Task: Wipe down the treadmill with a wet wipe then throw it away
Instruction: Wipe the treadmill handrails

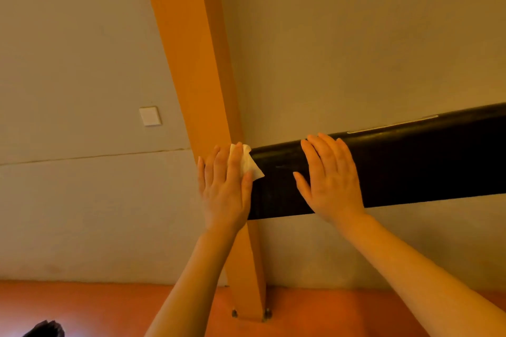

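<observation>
— What sort of room are they in?

— Plain pale wall (82,63) all round, a white square switch plate (149,116) set into it at the left, and an orange-red floor (82,306) running along the bottom. A tall orange slanted post (189,57) comes up from the floor on two small bolts and leans leftward as it rises.

— And the treadmill part?

— A wide black padded bar (410,164) runs off to the right from that post, tilting slightly upward toward the frame edge. A thin pale strip lies along its top edge far right.

— Where's the wipe?

— The white crumpled wet wipe (247,163) is right at the joint where bar meets post, pressed there under the left hand (226,186). Fingers straight and flat on it, thumb along the wipe's lower corner.

— The other hand?

— The right hand (330,175) lies spread wide and flat on the black bar, just beside the wipe, holding nothing. Fingertips reach the bar's upper edge.

— Any room to move?

— Bare black bar stretches well to the right of the right hand. Something dark sits at the bottom left corner; I can't tell what
</observation>
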Available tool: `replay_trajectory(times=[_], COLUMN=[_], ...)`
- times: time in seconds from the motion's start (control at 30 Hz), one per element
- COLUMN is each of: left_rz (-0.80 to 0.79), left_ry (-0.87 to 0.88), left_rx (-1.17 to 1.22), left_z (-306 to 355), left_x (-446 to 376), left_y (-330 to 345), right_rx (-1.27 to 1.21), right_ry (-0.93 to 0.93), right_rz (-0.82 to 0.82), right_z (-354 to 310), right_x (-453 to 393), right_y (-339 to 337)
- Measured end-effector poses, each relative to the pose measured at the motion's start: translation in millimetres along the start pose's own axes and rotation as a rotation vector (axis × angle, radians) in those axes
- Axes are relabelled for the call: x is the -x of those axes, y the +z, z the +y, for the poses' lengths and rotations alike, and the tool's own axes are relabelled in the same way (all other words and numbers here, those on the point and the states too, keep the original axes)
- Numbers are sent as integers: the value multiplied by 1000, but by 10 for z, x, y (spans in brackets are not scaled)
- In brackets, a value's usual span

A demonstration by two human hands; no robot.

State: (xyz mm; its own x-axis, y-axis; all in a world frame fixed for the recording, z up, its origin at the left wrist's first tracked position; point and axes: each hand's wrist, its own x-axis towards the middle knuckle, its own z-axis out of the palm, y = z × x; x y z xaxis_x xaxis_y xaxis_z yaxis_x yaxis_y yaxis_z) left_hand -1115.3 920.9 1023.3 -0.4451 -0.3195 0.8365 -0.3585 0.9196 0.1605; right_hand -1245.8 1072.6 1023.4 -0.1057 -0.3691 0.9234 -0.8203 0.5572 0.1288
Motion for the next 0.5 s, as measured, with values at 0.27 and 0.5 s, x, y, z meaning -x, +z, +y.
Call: replay_trajectory(times=[0.27, 0.5], left_rz=[296, 413], left_ry=[97, 384], left_rx=[105, -60], left_z=[-99, -250], left_x=[22, -65], left_y=[192, 281], right_rx=[34, 66], right_ry=[-59, -102], right_rz=[158, 163], right_z=[54, 107], right_x=[35, 44], right_y=[113, 122])
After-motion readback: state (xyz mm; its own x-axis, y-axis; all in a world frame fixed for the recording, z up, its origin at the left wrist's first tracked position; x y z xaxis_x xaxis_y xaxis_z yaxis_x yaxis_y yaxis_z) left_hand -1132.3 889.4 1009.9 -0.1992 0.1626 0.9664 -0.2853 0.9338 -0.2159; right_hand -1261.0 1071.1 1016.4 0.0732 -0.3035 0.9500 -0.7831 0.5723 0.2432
